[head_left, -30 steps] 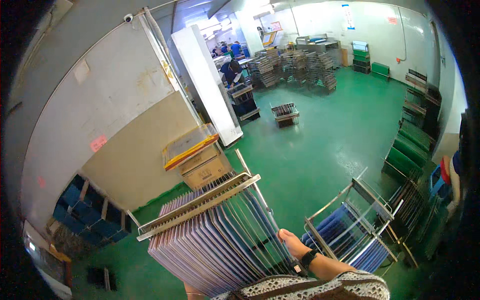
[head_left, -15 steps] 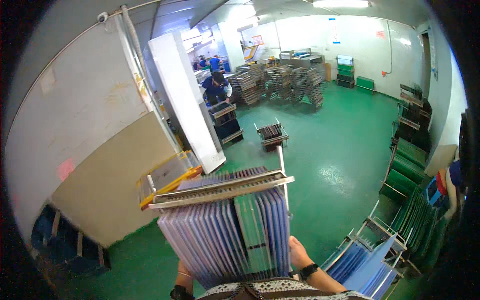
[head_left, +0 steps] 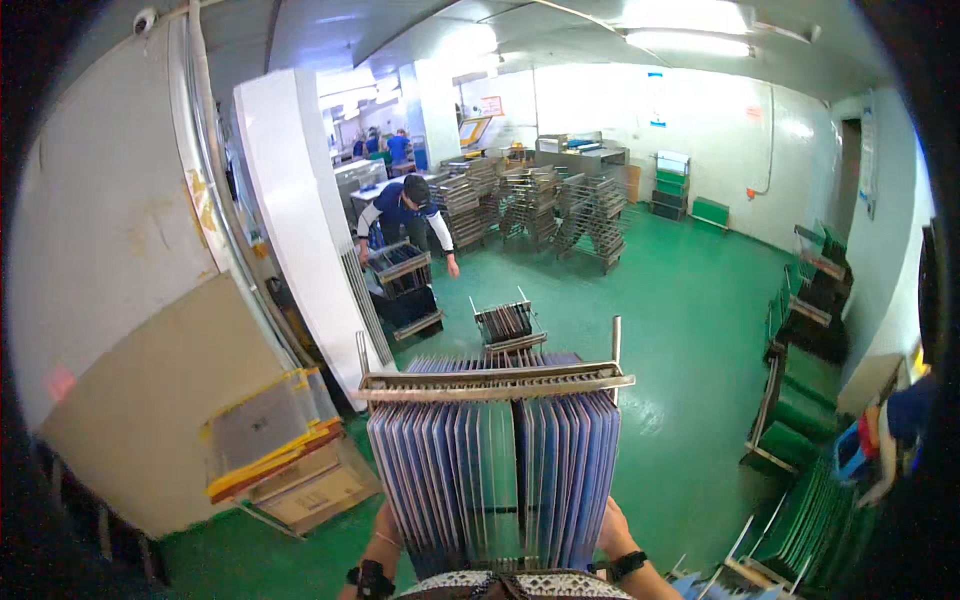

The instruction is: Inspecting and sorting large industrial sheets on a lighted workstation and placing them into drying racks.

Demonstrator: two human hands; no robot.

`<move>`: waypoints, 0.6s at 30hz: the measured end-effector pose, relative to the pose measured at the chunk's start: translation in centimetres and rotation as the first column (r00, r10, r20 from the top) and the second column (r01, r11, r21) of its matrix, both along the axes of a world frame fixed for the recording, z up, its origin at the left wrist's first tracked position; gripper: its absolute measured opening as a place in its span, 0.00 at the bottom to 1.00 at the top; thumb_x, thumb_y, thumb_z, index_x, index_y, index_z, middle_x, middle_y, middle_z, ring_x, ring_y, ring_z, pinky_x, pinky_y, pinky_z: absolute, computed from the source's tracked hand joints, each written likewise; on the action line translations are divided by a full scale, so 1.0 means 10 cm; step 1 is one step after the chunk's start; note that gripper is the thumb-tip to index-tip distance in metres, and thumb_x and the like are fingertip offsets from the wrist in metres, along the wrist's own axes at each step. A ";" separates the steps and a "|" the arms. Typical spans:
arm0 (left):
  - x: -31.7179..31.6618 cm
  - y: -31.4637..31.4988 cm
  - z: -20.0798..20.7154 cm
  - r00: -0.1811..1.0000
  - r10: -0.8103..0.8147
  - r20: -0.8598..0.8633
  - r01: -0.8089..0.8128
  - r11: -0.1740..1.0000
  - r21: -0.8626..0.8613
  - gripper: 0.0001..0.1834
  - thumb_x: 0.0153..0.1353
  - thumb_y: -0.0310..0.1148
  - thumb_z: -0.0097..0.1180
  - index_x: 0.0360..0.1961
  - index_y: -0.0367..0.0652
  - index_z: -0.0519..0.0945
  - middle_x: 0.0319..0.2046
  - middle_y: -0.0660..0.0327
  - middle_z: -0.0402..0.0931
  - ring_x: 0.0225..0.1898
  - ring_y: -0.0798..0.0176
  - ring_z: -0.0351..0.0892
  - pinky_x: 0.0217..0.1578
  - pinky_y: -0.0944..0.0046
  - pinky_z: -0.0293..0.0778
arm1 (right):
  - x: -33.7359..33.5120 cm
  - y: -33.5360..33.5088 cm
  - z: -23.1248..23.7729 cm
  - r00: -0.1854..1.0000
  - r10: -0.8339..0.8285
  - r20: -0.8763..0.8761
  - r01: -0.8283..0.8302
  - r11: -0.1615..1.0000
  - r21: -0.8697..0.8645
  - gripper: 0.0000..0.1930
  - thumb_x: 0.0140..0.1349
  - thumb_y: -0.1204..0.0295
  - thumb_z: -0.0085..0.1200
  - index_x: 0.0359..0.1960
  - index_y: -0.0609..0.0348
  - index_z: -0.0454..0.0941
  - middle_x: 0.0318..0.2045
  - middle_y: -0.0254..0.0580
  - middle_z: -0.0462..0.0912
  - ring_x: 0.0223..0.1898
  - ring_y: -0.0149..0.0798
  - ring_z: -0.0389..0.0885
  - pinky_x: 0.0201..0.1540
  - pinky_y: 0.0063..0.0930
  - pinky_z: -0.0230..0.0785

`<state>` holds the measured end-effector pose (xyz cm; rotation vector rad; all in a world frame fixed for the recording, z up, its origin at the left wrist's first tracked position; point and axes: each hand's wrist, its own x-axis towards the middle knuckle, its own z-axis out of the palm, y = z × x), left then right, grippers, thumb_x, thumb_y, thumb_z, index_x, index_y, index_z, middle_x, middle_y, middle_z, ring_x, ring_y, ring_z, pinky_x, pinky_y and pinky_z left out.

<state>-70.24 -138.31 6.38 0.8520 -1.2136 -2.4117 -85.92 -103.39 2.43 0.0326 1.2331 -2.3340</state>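
I carry a metal slotted rack close to my body, packed with thin upright panels, bluish purple with a clear greenish gap near the middle. My left hand grips the rack's left side low down, its fingers mostly hidden behind the panels. On the opposite side my right hand holds the rack at about the same height, its fingertips also out of sight. Both wrists wear dark bands. The rack's two end posts stand up at its far corners.
Beyond my rack, a smaller rack of dark panels stands on the green floor. A co-worker bends by stacked racks at the left. Yellow-edged frames lie low left, near a white pillar. Green-panel racks line the right.
My rack has swung from a tilt to nearly level and shifted right in view. The yellow-edged frames now show beside it. The co-worker has risen a little, one arm reaching out.
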 end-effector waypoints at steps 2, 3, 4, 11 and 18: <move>-0.52 -0.08 0.01 0.999 -0.033 -0.007 0.033 0.999 0.003 0.29 0.65 0.52 0.35 0.51 0.37 0.70 0.44 0.54 0.75 0.39 0.57 0.77 0.39 0.58 0.75 | -0.38 -0.05 0.04 0.999 -0.018 -0.036 0.019 0.999 0.031 0.15 0.68 0.62 0.36 0.42 0.61 0.70 0.36 0.37 0.78 0.35 0.31 0.76 0.41 0.28 0.70; -0.77 -0.11 0.00 0.999 -0.049 -0.006 0.049 0.999 0.006 0.29 0.65 0.52 0.35 0.51 0.37 0.70 0.44 0.55 0.75 0.39 0.57 0.77 0.39 0.58 0.75 | -0.52 -0.09 0.13 0.995 -0.083 -0.051 0.084 0.996 0.025 0.15 0.68 0.62 0.36 0.42 0.61 0.69 0.37 0.37 0.78 0.37 0.32 0.77 0.42 0.27 0.70; -1.04 -0.17 -0.02 0.998 -0.066 -0.012 0.066 0.998 0.008 0.29 0.65 0.52 0.34 0.51 0.37 0.70 0.44 0.55 0.76 0.39 0.58 0.77 0.39 0.59 0.75 | -0.72 -0.14 0.18 0.987 -0.147 -0.070 0.148 0.989 0.010 0.15 0.68 0.63 0.36 0.43 0.61 0.69 0.38 0.38 0.78 0.38 0.32 0.77 0.43 0.27 0.70; -3.37 -0.50 -0.21 0.962 -0.233 -0.142 0.248 0.963 0.100 0.30 0.65 0.54 0.35 0.50 0.38 0.71 0.41 0.57 0.77 0.37 0.61 0.77 0.37 0.61 0.76 | -2.32 -0.19 0.12 0.974 -0.223 -0.032 0.220 0.973 -0.068 0.20 0.66 0.64 0.36 0.55 0.63 0.64 0.49 0.44 0.73 0.48 0.42 0.74 0.51 0.36 0.67; -5.92 -0.48 -1.39 0.889 -0.441 -0.124 0.434 0.898 -0.078 0.31 0.60 0.62 0.38 0.21 0.44 0.72 0.18 0.68 0.64 0.22 0.70 0.60 0.27 0.70 0.58 | -3.48 0.17 -0.07 0.905 -0.381 -0.191 0.394 0.918 0.037 0.22 0.65 0.60 0.38 0.56 0.61 0.63 0.51 0.45 0.71 0.50 0.46 0.72 0.50 0.40 0.67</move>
